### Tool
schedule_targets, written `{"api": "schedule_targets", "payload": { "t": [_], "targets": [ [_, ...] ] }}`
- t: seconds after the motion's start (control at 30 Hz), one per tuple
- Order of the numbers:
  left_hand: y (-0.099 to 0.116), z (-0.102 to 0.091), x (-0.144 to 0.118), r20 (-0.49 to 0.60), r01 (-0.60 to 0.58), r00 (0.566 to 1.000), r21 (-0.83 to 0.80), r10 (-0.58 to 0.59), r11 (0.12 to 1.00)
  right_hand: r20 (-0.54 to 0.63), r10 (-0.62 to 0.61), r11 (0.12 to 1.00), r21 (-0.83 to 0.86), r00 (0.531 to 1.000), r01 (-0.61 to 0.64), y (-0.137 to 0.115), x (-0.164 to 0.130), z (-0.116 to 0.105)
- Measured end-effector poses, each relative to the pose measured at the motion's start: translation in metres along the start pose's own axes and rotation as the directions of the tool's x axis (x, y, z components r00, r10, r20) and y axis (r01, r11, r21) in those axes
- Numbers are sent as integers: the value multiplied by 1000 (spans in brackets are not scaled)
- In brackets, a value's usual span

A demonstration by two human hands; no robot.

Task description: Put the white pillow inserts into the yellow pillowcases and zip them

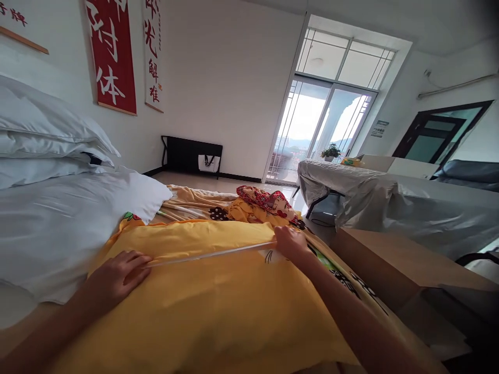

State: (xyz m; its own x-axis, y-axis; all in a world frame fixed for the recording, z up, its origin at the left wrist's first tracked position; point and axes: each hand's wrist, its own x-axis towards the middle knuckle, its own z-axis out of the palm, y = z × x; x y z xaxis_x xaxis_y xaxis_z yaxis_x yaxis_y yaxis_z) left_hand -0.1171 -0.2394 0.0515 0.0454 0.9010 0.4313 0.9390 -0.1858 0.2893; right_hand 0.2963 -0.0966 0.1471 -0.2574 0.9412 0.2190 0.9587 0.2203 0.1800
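Note:
A yellow pillowcase (218, 306) lies spread in front of me, with a thin white strip showing along a slit across its upper part. My left hand (127, 270) is closed on the cloth at the left end of this slit, thumb below and fingers above. At the right end my right hand (290, 242) grips the fabric, its fingertips partly hidden. Between the two hands the edge is drawn nearly straight. Beside my left arm lies a white pillow (93, 208). What fills the pillowcase is mostly hidden.
More white pillows (42, 119) are stacked at the left. Patterned red cloth (268, 201) lies crumpled beyond the pillowcase on a patterned bed cover (191, 197). To the right are a cardboard box (405, 259) and a plastic-covered table (362, 182) with a potted plant (330, 151).

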Motion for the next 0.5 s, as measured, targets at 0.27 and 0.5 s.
{"api": "schedule_targets", "payload": {
  "t": [0.27,0.5],
  "targets": [
    [36,13,8,-1,-56,998,-36,56,998,-144,-212,965,-187,967,184,6,-2,-22],
    [47,21,18,188,9,982,-19,-5,1000,-178,-252,966,14,951,258,24,-15,9]
  ]
}}
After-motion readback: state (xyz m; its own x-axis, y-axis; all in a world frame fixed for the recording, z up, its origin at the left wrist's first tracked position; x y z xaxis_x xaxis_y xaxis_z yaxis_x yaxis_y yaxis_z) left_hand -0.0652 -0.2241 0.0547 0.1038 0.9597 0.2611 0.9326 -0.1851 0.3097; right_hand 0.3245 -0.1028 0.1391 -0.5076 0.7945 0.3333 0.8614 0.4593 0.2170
